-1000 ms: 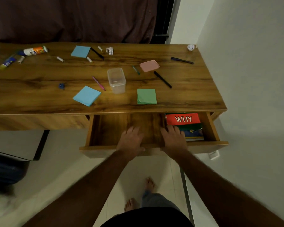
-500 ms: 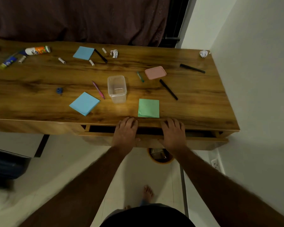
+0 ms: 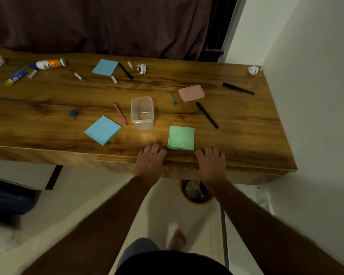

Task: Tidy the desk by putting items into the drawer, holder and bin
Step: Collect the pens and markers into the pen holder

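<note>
desk: long brown wood-grain desk (image 3: pixel 48 108) fills the middle of the frame, its items scattered well apart
drawer: wooden drawer front (image 3: pixel 179 171) at lower centre looks flush with the desk edge; contents hidden
risk: nearly everything is not yet put away, so a shut drawer probably has to be pulled out again before pads go in
bin: round orange bin (image 3: pixel 197 202) on the floor below the desk edge, between the forearms, holds dark crumpled rubbish
left hand (image 3: pixel 150 162): fingers straight, lying flat over the desk edge, holding nothing
right hand (image 3: pixel 211 164): likewise flat and empty, just right of the green square sticky-note pad (image 3: pixel 181 137)
risk: a fingertip could nudge that pad off the edge
holder: clear rectangular plastic tub (image 3: pixel 142 113) at centre, empty; its pink lid (image 3: pixel 191 93) lies apart, to the upper right
</note>
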{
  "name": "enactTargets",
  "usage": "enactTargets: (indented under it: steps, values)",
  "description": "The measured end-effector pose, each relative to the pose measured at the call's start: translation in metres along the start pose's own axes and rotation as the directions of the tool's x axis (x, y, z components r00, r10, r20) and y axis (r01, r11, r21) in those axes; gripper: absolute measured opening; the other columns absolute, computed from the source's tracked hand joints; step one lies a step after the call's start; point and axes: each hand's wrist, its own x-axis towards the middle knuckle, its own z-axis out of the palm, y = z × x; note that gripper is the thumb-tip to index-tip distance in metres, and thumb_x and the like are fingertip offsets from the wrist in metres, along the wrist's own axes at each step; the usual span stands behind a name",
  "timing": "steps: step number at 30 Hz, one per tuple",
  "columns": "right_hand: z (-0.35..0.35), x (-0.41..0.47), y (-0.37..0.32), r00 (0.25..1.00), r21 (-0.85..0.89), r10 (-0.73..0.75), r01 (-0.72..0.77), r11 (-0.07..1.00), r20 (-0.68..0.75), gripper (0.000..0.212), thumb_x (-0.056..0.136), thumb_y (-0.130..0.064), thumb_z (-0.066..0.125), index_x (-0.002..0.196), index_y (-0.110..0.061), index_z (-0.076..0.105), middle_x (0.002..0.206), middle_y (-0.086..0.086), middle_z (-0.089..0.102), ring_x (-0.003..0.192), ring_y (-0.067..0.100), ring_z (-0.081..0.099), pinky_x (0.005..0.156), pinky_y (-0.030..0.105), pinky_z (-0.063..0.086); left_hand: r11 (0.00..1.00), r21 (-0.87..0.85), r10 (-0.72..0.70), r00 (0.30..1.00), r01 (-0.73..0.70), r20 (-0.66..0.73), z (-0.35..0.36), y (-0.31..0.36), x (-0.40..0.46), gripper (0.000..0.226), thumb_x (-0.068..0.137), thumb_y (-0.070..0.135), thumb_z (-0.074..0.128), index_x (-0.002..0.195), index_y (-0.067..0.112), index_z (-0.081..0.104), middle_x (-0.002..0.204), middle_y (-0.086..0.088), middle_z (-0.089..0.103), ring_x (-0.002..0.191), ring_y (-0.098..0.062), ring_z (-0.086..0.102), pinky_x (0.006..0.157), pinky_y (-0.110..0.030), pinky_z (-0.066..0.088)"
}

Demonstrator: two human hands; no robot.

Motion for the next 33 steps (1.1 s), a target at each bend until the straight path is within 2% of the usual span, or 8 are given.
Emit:
enactTargets:
  steps: [4, 6, 9, 14, 19, 23, 26, 33]
  values:
    - [-0.005, 0.005, 0.000, 0.998, -0.011, -0.010, 0.011, 1.000, 0.060, 0.060, 0.078, -0.056, 0.067, 0.126, -0.024, 0.048, 0.127, 0.005, 0.048, 0.119, 0.026, 0.044, 0.100, 0.044, 0.036, 0.999, -0.018, 0.037, 0.999, -0.036, 0.022, -0.001, -0.007, 0.004, 0.045, 0.083, 0.049, 0.063, 0.124, 0.032, 0.053, 0.126, 0.004, 0.050, 0.119, -0.019, 0.044, 0.098, -0.035, 0.040]
    - [-0.012, 0.014, -0.003, 0.992, 0.000, 0.006, -0.006, 1.000, 0.127, 0.070, 0.075, -0.069, 0.061, 0.129, -0.026, 0.048, 0.130, 0.005, 0.048, 0.121, 0.026, 0.044, 0.102, 0.046, 0.036, 0.994, -0.084, 0.077, 0.997, -0.074, 0.024, -0.003, -0.017, 0.005, 0.046, 0.083, 0.052, 0.062, 0.123, 0.030, 0.056, 0.126, 0.004, 0.052, 0.120, -0.018, 0.045, 0.099, -0.035, 0.040]
    - [-0.027, 0.027, -0.013, 0.992, 0.041, 0.045, -0.050, 0.998, 0.122, 0.077, 0.073, -0.082, 0.048, 0.123, -0.025, 0.056, 0.123, 0.003, 0.058, 0.115, 0.026, 0.052, 0.098, 0.046, 0.041, 0.976, -0.203, 0.074, 0.996, -0.084, -0.059, -0.010, -0.038, 0.004, 0.036, 0.086, 0.050, 0.060, 0.112, 0.025, 0.065, 0.115, 0.001, 0.061, 0.110, -0.019, 0.054, 0.091, -0.035, 0.046]
    - [-0.048, 0.052, -0.049, 0.998, 0.148, 0.040, -0.034, 0.988, -0.038, 0.048, 0.088, -0.061, 0.051, 0.110, -0.021, 0.063, 0.107, 0.003, 0.064, 0.095, 0.021, 0.061, 0.078, 0.035, 0.051, 0.948, -0.318, -0.019, 0.988, -0.032, -0.156, -0.026, -0.074, 0.010, 0.027, 0.092, 0.043, 0.053, 0.103, 0.024, 0.067, 0.102, 0.004, 0.065, 0.094, -0.016, 0.059, 0.079, -0.032, 0.050]
    - [-0.070, 0.091, -0.111, 0.994, 0.396, 0.094, -0.064, 0.916, -0.057, 0.029, 0.089, -0.049, 0.058, 0.095, -0.021, 0.064, 0.093, -0.001, 0.064, 0.090, 0.019, 0.059, 0.076, 0.037, 0.052, 0.882, -0.471, -0.138, 0.972, 0.034, -0.190, -0.049, -0.120, 0.026, 0.021, 0.092, 0.036, 0.056, 0.098, 0.020, 0.068, 0.102, 0.002, 0.066, 0.093, -0.015, 0.059, 0.080, -0.030, 0.050]
    - [-0.078, 0.124, -0.150, 0.989, 0.448, 0.130, -0.084, 0.890, -0.072, 0.039, 0.088, -0.052, 0.059, 0.111, -0.020, 0.061, 0.106, 0.002, 0.063, 0.095, 0.022, 0.060, 0.074, 0.033, 0.048, 0.806, -0.588, -0.218, 0.955, 0.060, -0.201, -0.063, -0.160, 0.046, 0.013, 0.089, 0.031, 0.061, 0.094, 0.022, 0.068, 0.095, 0.006, 0.067, 0.086, -0.011, 0.061, 0.077, -0.030, 0.052]
    - [-0.082, 0.139, -0.172, 0.981, 0.481, 0.179, -0.118, 0.869, -0.081, 0.048, 0.084, -0.049, 0.063, 0.121, -0.018, 0.058, 0.119, 0.008, 0.057, 0.106, 0.028, 0.058, 0.082, 0.038, 0.051, 0.774, -0.632, -0.201, 0.963, 0.043, -0.181, -0.071, -0.184, 0.059, 0.011, 0.088, 0.027, 0.060, 0.094, 0.023, 0.069, 0.093, 0.009, 0.067, 0.085, -0.009, 0.062, 0.073, -0.021, 0.048]
    - [-0.090, 0.165, -0.219, 0.969, 0.460, 0.184, -0.090, 0.883, -0.164, 0.040, 0.084, -0.043, 0.067, 0.112, -0.014, 0.061, 0.116, 0.012, 0.057, 0.108, 0.032, 0.054, 0.087, 0.041, 0.048, 0.755, -0.656, -0.145, 0.973, -0.008, -0.178, -0.084, -0.222, 0.075, 0.013, 0.093, 0.024, 0.059, 0.097, 0.020, 0.071, 0.092, 0.011, 0.067, 0.080, 0.000, 0.056, 0.068, -0.010, 0.039]
